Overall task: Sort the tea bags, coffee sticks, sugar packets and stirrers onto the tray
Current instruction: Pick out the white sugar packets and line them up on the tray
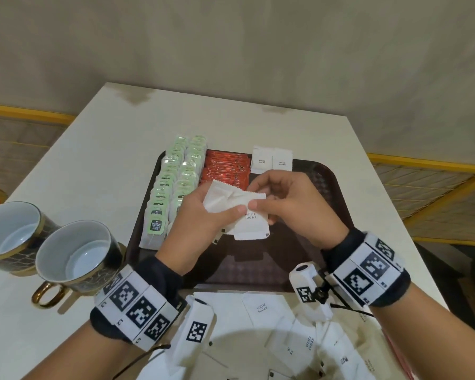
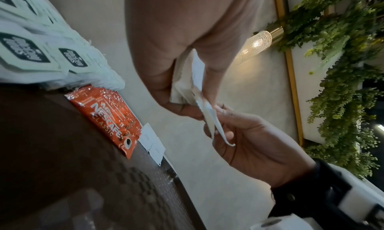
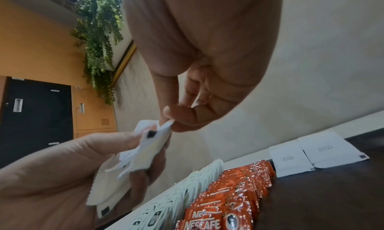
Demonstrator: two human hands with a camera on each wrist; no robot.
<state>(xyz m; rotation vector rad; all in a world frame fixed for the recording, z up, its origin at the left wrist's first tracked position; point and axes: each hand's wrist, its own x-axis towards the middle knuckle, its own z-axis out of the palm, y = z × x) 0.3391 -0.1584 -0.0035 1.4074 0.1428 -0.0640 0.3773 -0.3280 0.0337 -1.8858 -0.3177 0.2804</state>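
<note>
- The left hand (image 1: 203,215) grips a small bunch of sugar packets (image 1: 239,212) above the tray (image 1: 321,182); the right hand (image 1: 294,204) pinches one edge.
- The packets look light, thin and easily creased; better to hold them by the sealed edges.
- Two packets (image 1: 272,160) lie at the far end of the tray; more are on the worktop (image 1: 327,127).

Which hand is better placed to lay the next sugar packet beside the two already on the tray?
Probably right: the right hand pinches one packet off the left hand's bunch and sits nearer the two sugar packets.
</note>
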